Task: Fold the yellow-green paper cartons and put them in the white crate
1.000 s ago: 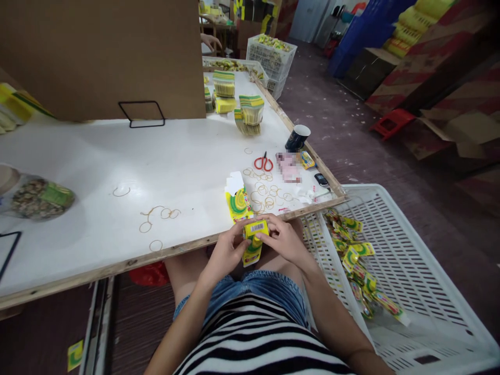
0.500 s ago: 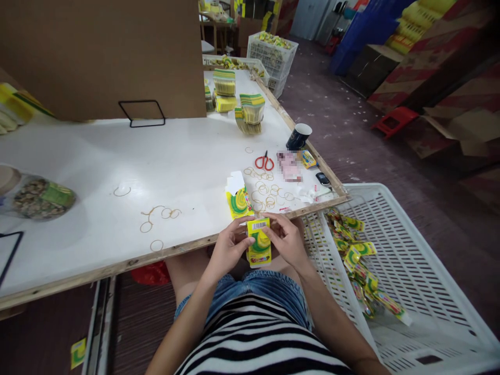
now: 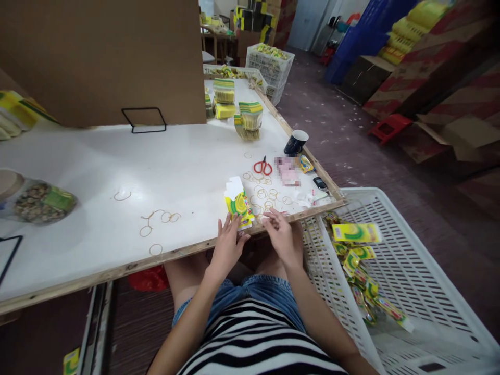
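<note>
Several flattened yellow-green cardboard boxes lie in a small pile at the front edge of the table, white flaps pointing away from me. The stretched fingers of my left hand rest on the pile's near end. To the right, my right hand hovers at the wooden edge with loosely bent fingers apart and nothing visible in them. One yellow box is in the white plastic crate to my right, above other small yellow packets; whether it is still falling I cannot tell.
Rubber bands, red-handled scissors and a dark mug are on the white table. Banded stacks of flat cartons stand farther back. A clear jar lies at left, before a large cardboard sheet.
The yellow box that both hands held has been let go and is now over the crate at right. My left hand has moved onto the flat pile; my right hand has opened.
</note>
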A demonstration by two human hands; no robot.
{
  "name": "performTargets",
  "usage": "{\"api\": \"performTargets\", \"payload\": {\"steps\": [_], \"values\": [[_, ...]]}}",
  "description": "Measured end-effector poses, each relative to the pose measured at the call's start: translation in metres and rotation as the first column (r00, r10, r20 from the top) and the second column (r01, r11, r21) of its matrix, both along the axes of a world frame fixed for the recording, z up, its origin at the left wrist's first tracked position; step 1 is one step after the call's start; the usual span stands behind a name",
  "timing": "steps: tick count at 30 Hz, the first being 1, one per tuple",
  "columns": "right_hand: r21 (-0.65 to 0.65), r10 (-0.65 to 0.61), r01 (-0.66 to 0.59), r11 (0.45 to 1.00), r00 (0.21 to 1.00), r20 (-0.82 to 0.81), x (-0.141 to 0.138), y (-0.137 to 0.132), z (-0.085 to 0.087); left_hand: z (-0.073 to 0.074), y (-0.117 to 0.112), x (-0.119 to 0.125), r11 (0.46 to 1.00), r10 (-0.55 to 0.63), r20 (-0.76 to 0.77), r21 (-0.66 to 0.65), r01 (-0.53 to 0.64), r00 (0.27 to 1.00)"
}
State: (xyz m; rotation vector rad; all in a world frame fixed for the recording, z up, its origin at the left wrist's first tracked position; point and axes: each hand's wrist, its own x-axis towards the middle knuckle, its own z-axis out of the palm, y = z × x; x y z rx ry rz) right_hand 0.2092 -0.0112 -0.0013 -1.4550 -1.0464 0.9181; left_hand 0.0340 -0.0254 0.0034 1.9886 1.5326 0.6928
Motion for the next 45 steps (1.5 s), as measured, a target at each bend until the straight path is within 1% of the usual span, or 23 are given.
{"api": "performTargets", "payload": {"steps": [3, 5, 7, 9, 10, 11, 12, 13, 14, 16, 17, 18, 20, 23, 26, 30, 32, 35, 37, 39, 41, 43, 45], "values": [[0.013, 0.089, -0.101, 0.995, 0.931, 0.355, -0.024, 0.011, -0.007, 0.0, -0.003, 0.001, 1.0, -0.022, -0.018, 0.008, 0.023, 1.0], [0.017, 0.103, -0.124, 0.992, 0.889, 0.447, -0.032, 0.017, -0.006, 0.0, -0.004, 0.0, 1.0, -0.026, 0.005, 0.002, 0.026, 1.0], [0.03, 0.075, -0.097, 0.995, 0.903, 0.423, -0.036, 0.02, -0.003, 0.001, -0.005, -0.002, 1.0, -0.012, 0.078, -0.001, 0.012, 0.997], [0.046, 0.041, -0.057, 0.997, 0.958, 0.285, -0.036, 0.02, 0.002, 0.003, -0.005, -0.004, 1.0, 0.022, 0.228, -0.01, -0.02, 0.973], [0.051, 0.042, -0.052, 0.997, 0.983, 0.179, -0.035, 0.018, 0.004, 0.004, -0.004, -0.005, 0.998, 0.066, 0.335, -0.022, -0.062, 0.94], [0.054, 0.055, -0.059, 0.997, 0.997, 0.06, -0.035, 0.015, 0.007, 0.006, -0.004, -0.007, 0.992, 0.128, 0.454, -0.041, -0.122, 0.882], [0.054, 0.078, -0.074, 0.996, 0.995, -0.06, -0.034, 0.011, 0.009, 0.008, -0.002, -0.009, 0.98, 0.195, 0.572, -0.079, -0.184, 0.797], [0.053, 0.106, -0.098, 0.994, 0.98, -0.169, -0.034, 0.007, 0.012, 0.01, -0.001, -0.011, 0.965, 0.255, 0.677, -0.136, -0.223, 0.691], [0.05, 0.138, -0.13, 0.99, 0.955, -0.261, -0.034, 0.002, 0.014, 0.012, 0.0, -0.012, 0.953, 0.298, 0.759, -0.204, -0.223, 0.579], [0.036, 0.197, -0.2, 0.979, 0.893, -0.404, -0.035, -0.009, 0.017, 0.017, 0.002, -0.014, 0.943, 0.329, 0.859, -0.319, -0.092, 0.393], [0.031, 0.22, -0.232, 0.972, 0.864, -0.452, -0.036, -0.013, 0.018, 0.019, 0.002, -0.014, 0.936, 0.331, 0.884, -0.352, 0.006, 0.33], [0.029, 0.238, -0.257, 0.966, 0.842, -0.484, -0.037, -0.017, 0.019, 0.021, 0.002, -0.014, 0.925, 0.327, 0.902, -0.367, 0.099, 0.283], [0.031, 0.266, -0.292, 0.956, 0.818, -0.51, -0.038, -0.023, 0.021, 0.027, 0.0, -0.012, 0.906, 0.307, 0.924, -0.357, 0.226, 0.23], [0.032, 0.29, -0.317, 0.948, 0.814, -0.503, -0.038, -0.026, 0.025, 0.032, -0.003, -0.008, 0.905, 0.253, 0.942, -0.311, 0.29, 0.221], [0.013, 0.285, -0.319, 0.948, 0.828, -0.483, -0.037, -0.027, 0.029, 0.03, -0.005, -0.005, 0.922, 0.233, 0.936, -0.299, 0.245, 0.264], [-0.009, 0.269, -0.299, 0.954, 0.871, -0.41, -0.035, -0.029, 0.03, 0.023, -0.005, -0.002, 0.929, 0.269, 0.91, -0.331, 0.163, 0.314], [-0.013, 0.225, -0.243, 0.97, 0.916, -0.333, -0.036, -0.031, 0.027, 0.023, -0.006, 0.0, 0.936, 0.265, 0.895, -0.327, 0.126, 0.358], [-0.015, 0.149, -0.153, 0.988, 0.979, -0.14, -0.035, -0.033, 0.024, 0.029, -0.009, 0.003, 0.958, 0.246, 0.872, -0.284, 0.028, 0.422], [0.013, 0.161, -0.16, 0.987, 0.986, -0.048, -0.034, -0.034, 0.025, 0.034, -0.012, 0.002, 0.965, 0.241, 0.853, -0.263, -0.019, 0.462], [0.056, 0.22, -0.219, 0.974, 0.975, -0.021, -0.031, -0.034, 0.031, 0.038, -0.015, -0.001, 0.967, 0.212, 0.838, -0.255, 0.017, 0.503], [0.09, 0.286, -0.283, 0.955, 0.958, -0.026, -0.026, -0.034, 0.039, 0.041, -0.016, -0.005, 0.958, 0.157, 0.841, -0.256, 0.127, 0.517], [0.094, 0.354, -0.349, 0.933, 0.934, -0.049, -0.02, -0.033, 0.047, 0.045, -0.017, -0.01, 0.933, 0.115, 0.861, -0.265, 0.245, 0.495], [0.082, 0.417, -0.41, 0.908, 0.905, -0.087, -0.014, -0.03, 0.054, 0.048, -0.017, -0.014, 0.902, 0.11, 0.879, -0.284, 0.325, 0.463]]}}
